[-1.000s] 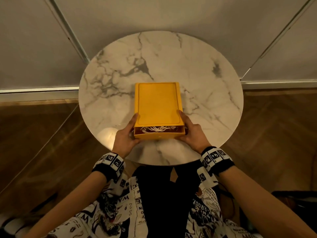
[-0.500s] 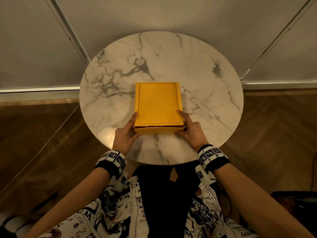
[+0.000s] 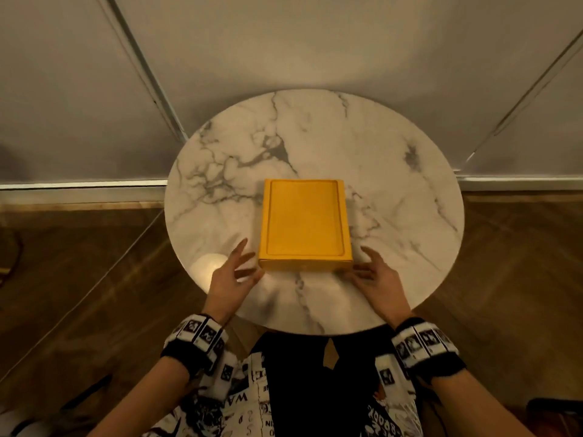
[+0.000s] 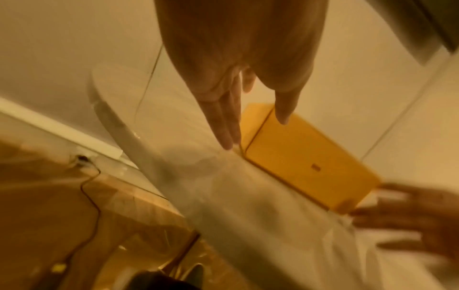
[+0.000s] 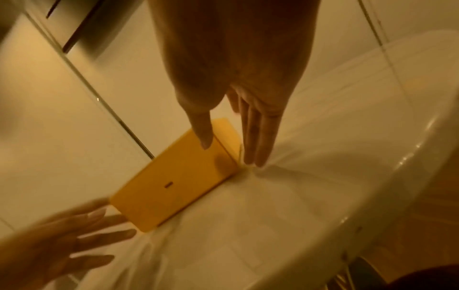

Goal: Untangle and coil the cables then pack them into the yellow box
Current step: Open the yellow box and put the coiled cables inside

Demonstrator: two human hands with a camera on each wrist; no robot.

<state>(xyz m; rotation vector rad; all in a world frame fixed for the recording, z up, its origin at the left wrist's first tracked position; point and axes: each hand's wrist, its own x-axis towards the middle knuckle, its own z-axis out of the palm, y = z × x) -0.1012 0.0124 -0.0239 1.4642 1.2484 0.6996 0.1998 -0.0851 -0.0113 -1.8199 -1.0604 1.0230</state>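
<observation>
Nearest the camera are the two forearms, each with a black wristband (image 3: 195,342) carrying black-and-white marker squares, above patterned clothing. Past them, the left hand (image 3: 232,275) hovers over the near part of the round marble bench (image 3: 220,171), fingers straight and spread, holding nothing, just beside the near left corner of the yellow box (image 3: 304,223). The right hand (image 3: 377,277) mirrors it at the near right corner, fingers loosely extended, also holding nothing; whether its fingertips touch the box cannot be told. The box lies flat and closed near the middle of the bench. Beyond the bench are wooden floor and pale wall panels.
</observation>
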